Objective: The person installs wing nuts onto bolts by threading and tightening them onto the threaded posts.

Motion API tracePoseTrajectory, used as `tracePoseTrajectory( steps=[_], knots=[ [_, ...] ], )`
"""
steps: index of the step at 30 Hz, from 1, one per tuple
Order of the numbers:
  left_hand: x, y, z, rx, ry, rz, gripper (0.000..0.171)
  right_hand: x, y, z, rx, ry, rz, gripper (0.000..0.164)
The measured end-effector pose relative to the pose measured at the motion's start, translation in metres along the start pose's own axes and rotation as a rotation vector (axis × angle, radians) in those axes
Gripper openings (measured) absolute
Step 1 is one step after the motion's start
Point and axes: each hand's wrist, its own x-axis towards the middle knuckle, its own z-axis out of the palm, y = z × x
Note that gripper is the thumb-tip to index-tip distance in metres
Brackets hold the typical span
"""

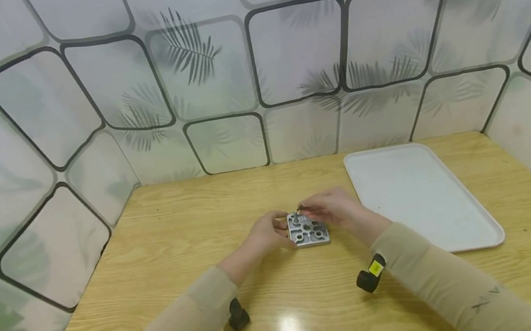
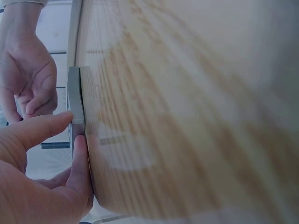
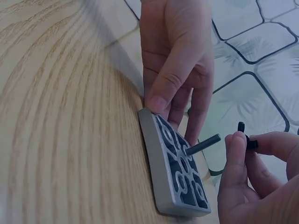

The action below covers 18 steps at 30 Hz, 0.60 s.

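Observation:
A square grey metal plate (image 1: 307, 228) with ribs and round bosses lies on the table, ribbed face up. From one corner boss a threaded bolt (image 3: 204, 144) sticks up. My left hand (image 1: 267, 233) holds the plate at its left side, thumb at the near corner and fingers farther back along the edge. Just above the bolt's tip, my right hand (image 1: 334, 208) pinches a small black piece (image 3: 252, 143) with two stubby ends between thumb and fingertips. This piece is apart from the bolt in the right wrist view. Fingers hide its middle, so its exact kind is unclear.
A white tray (image 1: 421, 198) lies on the wooden table (image 1: 170, 228) to the right, close to my right forearm. Patterned panels (image 1: 212, 69) stand along the table's back and sides. Each wrist carries a black camera (image 1: 367, 281).

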Motion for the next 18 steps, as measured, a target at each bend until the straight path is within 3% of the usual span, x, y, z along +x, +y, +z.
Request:
tracePoseTrajectory(
  steps=[18],
  knots=[
    [0.0009, -0.0018, -0.0007, -0.008, -0.004, 0.0, 0.082, 0.0075, 0.0067, 0.0106, -0.087, 0.049, 0.0, 0.035]
  ],
)
